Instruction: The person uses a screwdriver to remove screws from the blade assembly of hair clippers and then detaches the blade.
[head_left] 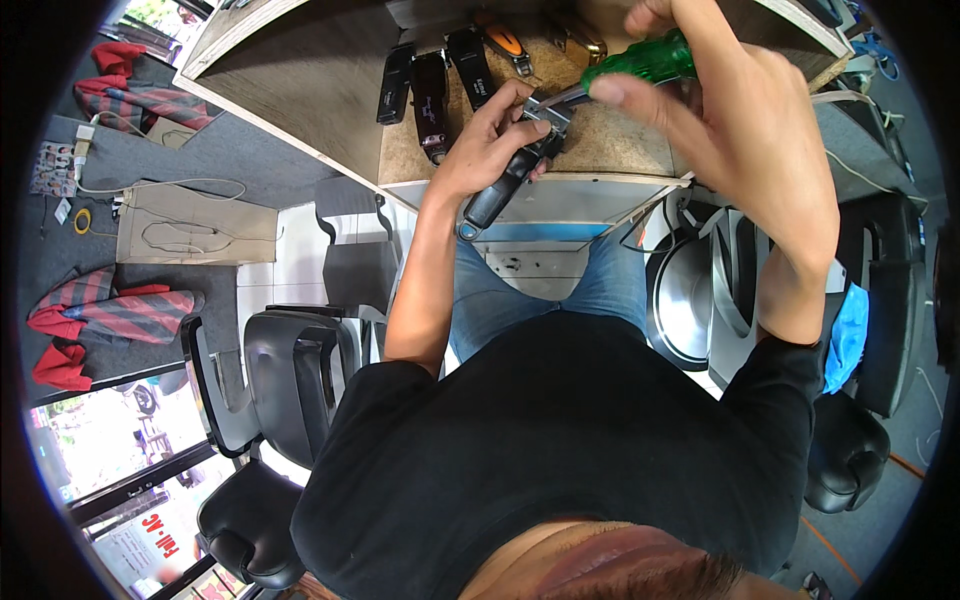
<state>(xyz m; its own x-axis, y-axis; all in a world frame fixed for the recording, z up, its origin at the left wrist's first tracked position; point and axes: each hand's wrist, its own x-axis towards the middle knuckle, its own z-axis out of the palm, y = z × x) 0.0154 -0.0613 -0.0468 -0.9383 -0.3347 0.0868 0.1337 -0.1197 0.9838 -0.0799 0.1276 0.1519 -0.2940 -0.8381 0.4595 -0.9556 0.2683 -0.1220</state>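
My left hand (pixel 492 145) is closed round a black hair clipper (pixel 505 190), holding it tilted over the front edge of the wooden shelf. In my right hand (pixel 745 130) is a screwdriver with a green handle (pixel 645 62). Its metal shaft points left and down, and the tip is at the clipper's blade end; whether it sits in a screw I cannot tell. Behind my left hand lie several more clippers: a slim black one (pixel 396 85), a dark one (pixel 431 105), another black one (pixel 468 68) and an orange-and-black one (pixel 503 42).
The clippers lie on a brown shelf surface (pixel 625 150) inside a wooden cabinet with side walls. Black salon chairs (pixel 290 385) stand at left, more black seating (pixel 890 300) at right. Checked red-and-grey cloths (pixel 130 310) and a cardboard piece (pixel 190 225) with cables lie on the grey counter.
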